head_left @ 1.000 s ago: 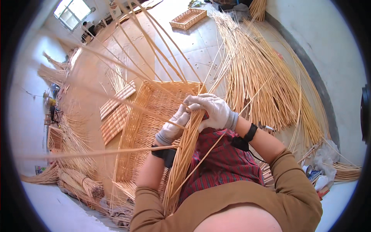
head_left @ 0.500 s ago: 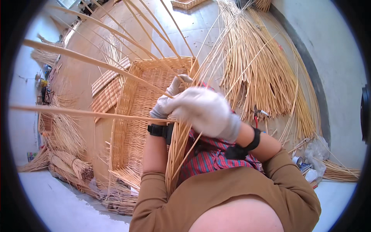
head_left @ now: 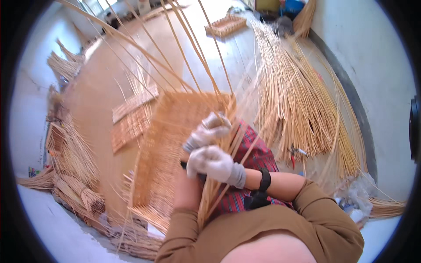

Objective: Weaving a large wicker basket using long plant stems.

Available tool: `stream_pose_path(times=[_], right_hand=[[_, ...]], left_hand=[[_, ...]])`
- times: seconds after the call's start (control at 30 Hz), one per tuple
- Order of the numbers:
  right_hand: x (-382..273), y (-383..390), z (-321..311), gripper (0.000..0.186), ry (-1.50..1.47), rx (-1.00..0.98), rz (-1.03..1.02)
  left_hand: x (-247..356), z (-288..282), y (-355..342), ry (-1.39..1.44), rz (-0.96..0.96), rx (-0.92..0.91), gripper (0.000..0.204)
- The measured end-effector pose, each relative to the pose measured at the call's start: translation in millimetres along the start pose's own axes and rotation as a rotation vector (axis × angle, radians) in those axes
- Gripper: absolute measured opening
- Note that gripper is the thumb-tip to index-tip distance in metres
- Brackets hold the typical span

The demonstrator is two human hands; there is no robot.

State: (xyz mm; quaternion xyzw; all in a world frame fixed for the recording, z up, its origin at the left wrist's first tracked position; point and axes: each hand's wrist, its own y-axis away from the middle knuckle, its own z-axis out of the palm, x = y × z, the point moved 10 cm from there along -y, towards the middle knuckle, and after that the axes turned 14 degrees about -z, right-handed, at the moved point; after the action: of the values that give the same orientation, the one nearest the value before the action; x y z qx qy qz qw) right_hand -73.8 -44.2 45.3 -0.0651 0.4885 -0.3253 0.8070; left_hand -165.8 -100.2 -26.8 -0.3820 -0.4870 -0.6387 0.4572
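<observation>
Left hand (head_left: 212, 129) is curled at right long side of wicker basket (head_left: 158, 164), beyond curled right hand (head_left: 212, 165); pinch can't be told.

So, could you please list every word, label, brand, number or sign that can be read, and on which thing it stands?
No text can be read.
Small multicoloured item, far left: too small to read.
White item beside the clear plastic bag, lower right: too blurred to read.
Wicker basket: no lettering visible.

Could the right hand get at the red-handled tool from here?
Probably yes: the red-handled tool lies uncovered beside the cane pile, though the right hand must cross the plaid cloth.
</observation>
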Motion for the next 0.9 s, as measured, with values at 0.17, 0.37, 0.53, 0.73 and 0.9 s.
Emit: stream_pose_path(times=[0.17,0.37,0.53,0.73,0.9], right_hand=[[54,-4,44,0.057,0.778,-0.733,0.705],[-60,1,44,0.032,1.484,-0.389,-0.580],[-106,5,-41,0.074,1.441,0.457,-0.604],[-74,-34,-71,0.091,1.267,-0.255,0.049],[-168,-120,-64,0.080,0.951,-0.173,-0.395]], left_hand=[[-3,3,-1,-0.080,0.126,-0.004,0.016],[5,10,13,-0.121,0.083,-0.028,0.023],[14,6,38,-0.178,0.442,-0.054,0.055],[-24,-14,16,-0.077,0.102,0.058,0.039],[25,30,24,-0.157,0.133,-0.144,0.035]])
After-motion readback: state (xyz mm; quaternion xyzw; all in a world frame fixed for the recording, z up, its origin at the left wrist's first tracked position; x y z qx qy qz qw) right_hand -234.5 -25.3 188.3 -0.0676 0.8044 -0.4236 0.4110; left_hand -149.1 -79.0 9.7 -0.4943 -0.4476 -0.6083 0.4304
